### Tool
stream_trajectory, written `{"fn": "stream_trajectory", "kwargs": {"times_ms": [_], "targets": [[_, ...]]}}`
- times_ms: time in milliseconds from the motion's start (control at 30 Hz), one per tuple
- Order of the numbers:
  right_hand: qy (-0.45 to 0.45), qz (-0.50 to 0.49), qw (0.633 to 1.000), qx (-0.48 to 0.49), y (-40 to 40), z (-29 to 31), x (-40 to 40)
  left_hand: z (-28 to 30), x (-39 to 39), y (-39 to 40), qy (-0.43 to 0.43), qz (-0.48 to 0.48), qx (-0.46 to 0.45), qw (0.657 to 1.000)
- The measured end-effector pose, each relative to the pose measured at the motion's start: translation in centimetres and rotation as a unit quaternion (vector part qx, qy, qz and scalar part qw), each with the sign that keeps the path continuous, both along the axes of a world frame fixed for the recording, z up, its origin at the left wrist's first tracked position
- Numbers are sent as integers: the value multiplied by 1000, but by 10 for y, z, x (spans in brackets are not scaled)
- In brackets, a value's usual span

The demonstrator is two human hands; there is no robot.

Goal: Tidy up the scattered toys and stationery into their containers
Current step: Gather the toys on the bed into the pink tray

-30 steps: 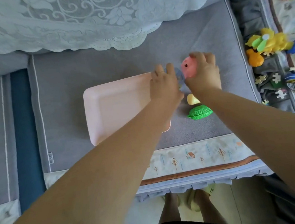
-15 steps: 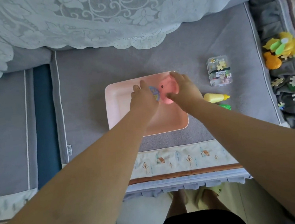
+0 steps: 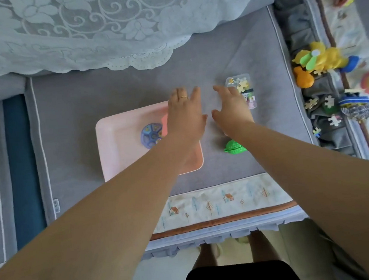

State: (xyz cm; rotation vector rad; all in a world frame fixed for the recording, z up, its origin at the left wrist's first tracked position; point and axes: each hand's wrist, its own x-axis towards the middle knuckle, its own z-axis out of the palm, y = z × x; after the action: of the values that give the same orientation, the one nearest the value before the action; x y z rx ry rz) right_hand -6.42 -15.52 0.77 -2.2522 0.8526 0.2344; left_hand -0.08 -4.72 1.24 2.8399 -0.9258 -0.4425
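Already, two toys are lodged in the pink tray [image 3: 122, 149], while most of the scatter is left outside it.

Head view: at centre frame a blue round toy [image 3: 151, 135] and a pink toy [image 3: 164, 124], half hidden under the left hand [image 3: 186, 115], are seen inside the tray on the grey sofa cushion [image 3: 108, 90]. A green toy [image 3: 234, 147] and a clear puzzle box [image 3: 245, 90] are left on the cushion to the right; yellow toys [image 3: 321, 59] and loose puzzle pieces [image 3: 329, 101] are piled at the right edge. Both hands are spread and nothing is held; the right hand [image 3: 232, 109] is stretched towards the box. Half a second ago both toys were gripped over the tray; they have since been released and the hands shifted rightward.
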Motion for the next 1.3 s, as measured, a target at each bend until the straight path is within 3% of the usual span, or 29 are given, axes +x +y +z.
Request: {"fn": "stream_trajectory", "kwargs": {"times_ms": [167,433,733,900,1100,1200,1300], "targets": [[13,-17,999,-29,-53,-9,-20,-12,-26,-50,7,-56,6,998],[75,-51,995,-46,-99,-38,-25,-39,-54,-83,135,-36,63,988],[134,-133,982,13,-105,-72,-11,-59,-65,-91,168,12,85,982],[214,-172,959,75,-119,-80,6,-61,-61,-86,155,8,79,985],[115,-267,933,211,-105,-75,1,-46,-60,-78,114,63,94,987],[101,-281,937,183,-91,-61,-9,-32,-61,-67,124,101,80,984],[19,-310,925,218,-78,-47,-17,-16,-51,-52,150,122,39,980]]}}
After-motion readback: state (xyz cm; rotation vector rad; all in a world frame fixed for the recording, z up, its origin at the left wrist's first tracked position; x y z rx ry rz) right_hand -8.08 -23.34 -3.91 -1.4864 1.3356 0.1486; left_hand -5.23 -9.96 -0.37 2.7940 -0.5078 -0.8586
